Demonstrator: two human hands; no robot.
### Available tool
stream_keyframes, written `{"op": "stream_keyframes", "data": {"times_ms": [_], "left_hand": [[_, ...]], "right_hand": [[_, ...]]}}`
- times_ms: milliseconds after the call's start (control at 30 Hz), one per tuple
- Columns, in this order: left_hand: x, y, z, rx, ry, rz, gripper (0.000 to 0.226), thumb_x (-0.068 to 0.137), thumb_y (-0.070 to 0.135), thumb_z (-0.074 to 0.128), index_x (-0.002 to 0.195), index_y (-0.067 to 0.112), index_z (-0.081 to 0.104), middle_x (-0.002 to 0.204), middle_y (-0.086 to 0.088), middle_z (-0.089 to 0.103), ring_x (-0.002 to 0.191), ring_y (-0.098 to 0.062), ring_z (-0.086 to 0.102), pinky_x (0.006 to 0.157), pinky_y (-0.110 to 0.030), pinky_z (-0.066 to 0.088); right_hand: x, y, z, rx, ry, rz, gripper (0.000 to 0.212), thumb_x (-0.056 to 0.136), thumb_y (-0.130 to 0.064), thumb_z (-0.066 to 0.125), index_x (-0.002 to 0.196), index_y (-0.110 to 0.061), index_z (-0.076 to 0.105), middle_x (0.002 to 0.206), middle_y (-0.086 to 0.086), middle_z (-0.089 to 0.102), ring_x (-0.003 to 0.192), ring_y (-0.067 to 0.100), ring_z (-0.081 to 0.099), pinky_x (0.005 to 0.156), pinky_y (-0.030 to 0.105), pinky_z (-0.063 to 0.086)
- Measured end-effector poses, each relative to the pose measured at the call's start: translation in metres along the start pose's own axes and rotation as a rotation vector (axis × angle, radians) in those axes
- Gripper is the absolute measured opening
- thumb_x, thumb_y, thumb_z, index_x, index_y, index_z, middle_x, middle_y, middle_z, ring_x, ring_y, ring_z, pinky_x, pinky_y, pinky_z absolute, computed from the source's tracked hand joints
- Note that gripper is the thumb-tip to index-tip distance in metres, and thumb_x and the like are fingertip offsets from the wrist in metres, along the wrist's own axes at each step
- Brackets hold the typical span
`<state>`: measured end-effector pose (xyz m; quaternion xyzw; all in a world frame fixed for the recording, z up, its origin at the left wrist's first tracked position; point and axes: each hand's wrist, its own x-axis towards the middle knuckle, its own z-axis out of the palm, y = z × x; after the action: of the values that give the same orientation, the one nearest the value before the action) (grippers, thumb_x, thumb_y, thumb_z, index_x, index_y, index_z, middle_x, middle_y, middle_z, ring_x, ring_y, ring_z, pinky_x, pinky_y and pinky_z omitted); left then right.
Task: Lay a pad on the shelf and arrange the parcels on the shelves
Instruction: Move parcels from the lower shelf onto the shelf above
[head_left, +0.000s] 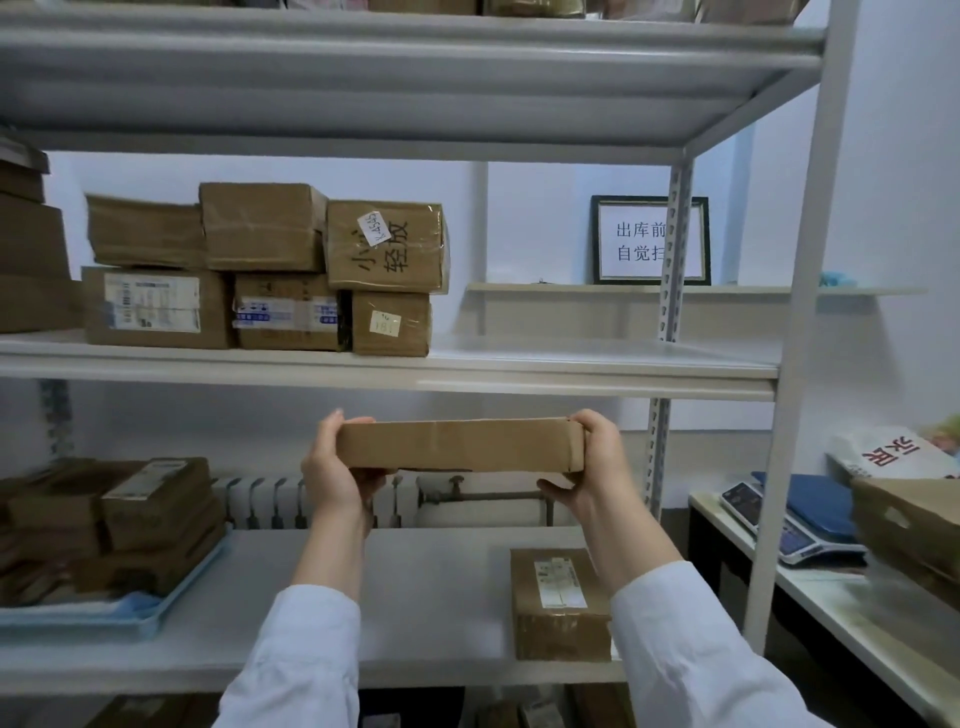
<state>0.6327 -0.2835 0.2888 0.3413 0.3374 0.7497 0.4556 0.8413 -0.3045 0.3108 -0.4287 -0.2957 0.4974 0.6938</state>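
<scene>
A long flat cardboard parcel (460, 445) hangs level in the air just below the front edge of the middle shelf (597, 364). My left hand (335, 467) grips its left end and my right hand (589, 470) grips its right end, thumbs underneath. The middle shelf carries a pale pad (623, 353) on its right half and several stacked brown parcels (270, 270) on its left half. On the lower shelf (426, 597) stands one small labelled parcel (560, 605) at the right. A blue pad (104, 613) at the left holds a pile of parcels (119, 519).
The white shelf upright (800, 364) stands at the right. Beyond it a side table (831, 597) holds a scale (789, 525), a cardboard box (914, 525) and a white bag. A framed notice (649, 240) sits on a wall ledge. A radiator (291, 501) is behind the lower shelf.
</scene>
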Motion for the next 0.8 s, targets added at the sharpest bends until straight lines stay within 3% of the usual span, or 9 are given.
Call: {"op": "stream_keyframes", "data": {"times_ms": [100, 233, 333, 667, 800], "left_hand": [[-0.010, 0.004, 0.005, 0.024, -0.018, 0.051, 0.042, 0.072, 0.059, 0.049, 0.077, 0.022, 0.068, 0.084, -0.007, 0.064, 0.071, -0.020, 0.062, 0.055, -0.027, 0.047], [-0.024, 0.014, 0.013, 0.051, -0.054, 0.145, 0.033, 0.082, 0.055, 0.048, 0.083, 0.024, 0.060, 0.086, -0.008, 0.061, 0.069, -0.021, 0.063, 0.051, -0.026, 0.048], [-0.033, 0.027, 0.022, 0.051, -0.053, 0.205, 0.027, 0.089, 0.048, 0.048, 0.088, 0.022, 0.056, 0.088, -0.009, 0.059, 0.070, -0.022, 0.063, 0.047, -0.024, 0.049], [-0.056, 0.070, 0.048, 0.021, 0.006, 0.331, 0.027, 0.087, 0.048, 0.052, 0.083, 0.021, 0.057, 0.082, -0.008, 0.061, 0.069, -0.023, 0.060, 0.039, -0.017, 0.045], [-0.064, 0.091, 0.059, 0.003, 0.013, 0.404, 0.027, 0.085, 0.048, 0.055, 0.079, 0.021, 0.059, 0.075, -0.004, 0.061, 0.062, -0.020, 0.060, 0.037, -0.016, 0.041]], "right_hand": [[-0.002, -0.012, -0.003, -0.004, -0.009, 0.020, 0.006, 0.081, -0.021, 0.046, 0.079, -0.016, 0.050, 0.076, 0.004, 0.051, 0.072, 0.018, 0.048, 0.084, 0.044, 0.045], [-0.007, -0.027, -0.011, 0.020, -0.049, 0.019, 0.015, 0.079, -0.023, 0.046, 0.067, -0.019, 0.053, 0.074, 0.003, 0.053, 0.078, 0.020, 0.048, 0.091, 0.047, 0.043], [-0.013, -0.038, -0.014, 0.056, -0.058, 0.038, 0.014, 0.079, -0.025, 0.047, 0.070, -0.018, 0.056, 0.080, 0.004, 0.053, 0.085, 0.022, 0.049, 0.086, 0.045, 0.044], [-0.037, -0.086, -0.010, 0.033, -0.145, 0.025, 0.014, 0.077, -0.029, 0.048, 0.068, -0.021, 0.054, 0.076, 0.002, 0.052, 0.079, 0.021, 0.049, 0.069, 0.038, 0.045], [-0.047, -0.109, -0.007, 0.034, -0.183, -0.004, 0.015, 0.077, -0.029, 0.046, 0.067, -0.022, 0.055, 0.075, 0.000, 0.053, 0.077, 0.021, 0.050, 0.071, 0.039, 0.046]]}}
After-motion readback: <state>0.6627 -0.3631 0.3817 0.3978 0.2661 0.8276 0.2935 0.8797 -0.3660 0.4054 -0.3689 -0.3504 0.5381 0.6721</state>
